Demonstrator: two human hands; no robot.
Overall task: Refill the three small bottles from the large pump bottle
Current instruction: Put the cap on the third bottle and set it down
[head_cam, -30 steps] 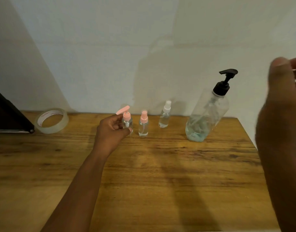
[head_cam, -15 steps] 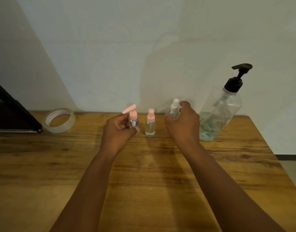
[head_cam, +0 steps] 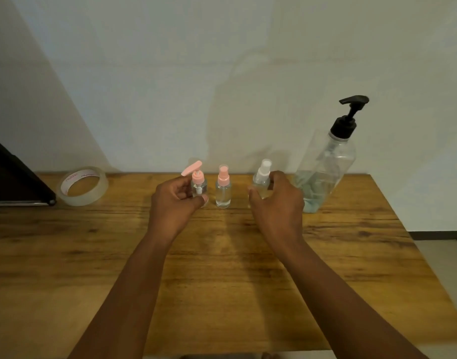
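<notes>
Both hands are at the row of small bottles near the back of the wooden table (head_cam: 222,268). The left hand (head_cam: 174,203) has its fingers and thumb curled round the pink pump-top bottle (head_cam: 198,183), whose pink dispenser nozzle sticks up above the knuckles. The right hand (head_cam: 277,203) wraps its thumb and fingers round the white-capped spray bottle (head_cam: 262,176), hiding most of the clear body; the white cap rises above the hand. Between the two hands the pink-capped spray bottle (head_cam: 223,189) stands upright on the table, apart from both hands. Just right of the right hand stands the large pump bottle (head_cam: 325,167), clear with a black pump head and a little pale blue liquid at its bottom. At the table's back left lies a roll of clear tape (head_cam: 82,186), flat on its side, next to a dark object (head_cam: 12,182) at the left edge of view. A pale wall (head_cam: 222,73) runs behind the table.
</notes>
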